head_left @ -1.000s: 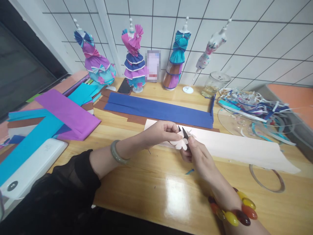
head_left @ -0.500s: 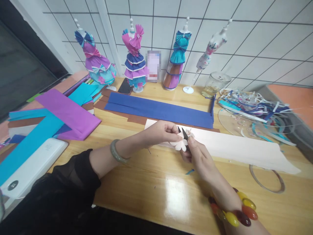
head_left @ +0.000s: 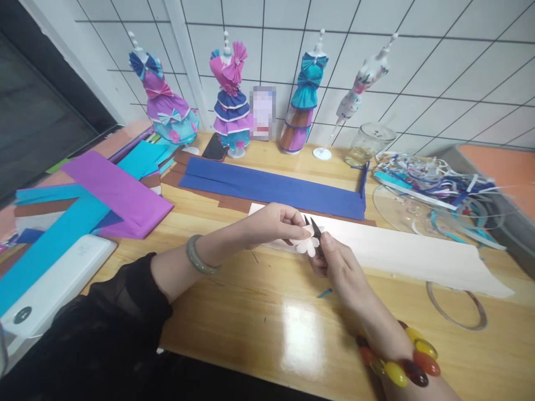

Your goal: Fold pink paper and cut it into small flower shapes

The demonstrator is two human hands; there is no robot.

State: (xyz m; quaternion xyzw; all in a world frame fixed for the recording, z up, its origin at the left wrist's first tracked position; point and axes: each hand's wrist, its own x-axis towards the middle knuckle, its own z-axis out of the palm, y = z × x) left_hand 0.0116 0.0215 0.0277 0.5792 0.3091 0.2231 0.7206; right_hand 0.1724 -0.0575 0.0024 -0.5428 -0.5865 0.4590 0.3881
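Note:
A small pale pink paper flower (head_left: 307, 246) with rounded petals is pinched in my left hand (head_left: 281, 224). My right hand (head_left: 336, 257) is closed on small black-bladed scissors (head_left: 316, 229), whose two pointed blades stand apart right against the flower. The handles are hidden in my right palm. Beneath and behind both hands lies a long pale pink paper strip (head_left: 401, 250). A folded blue paper strip (head_left: 271, 186) lies beyond it, on top of brown paper (head_left: 234, 203).
Dressed mannequins (head_left: 232, 111) and a bare one (head_left: 363, 83) stand along the tiled wall. A glass jar (head_left: 370, 142) and tangled paper scraps (head_left: 443, 178) are at the right. Folded coloured papers (head_left: 121, 195) and a white power bank (head_left: 62, 287) lie left.
The flower has turned and shifted slightly in my left hand, beside the blades. The scissors have barely moved, and both hands keep their grip.

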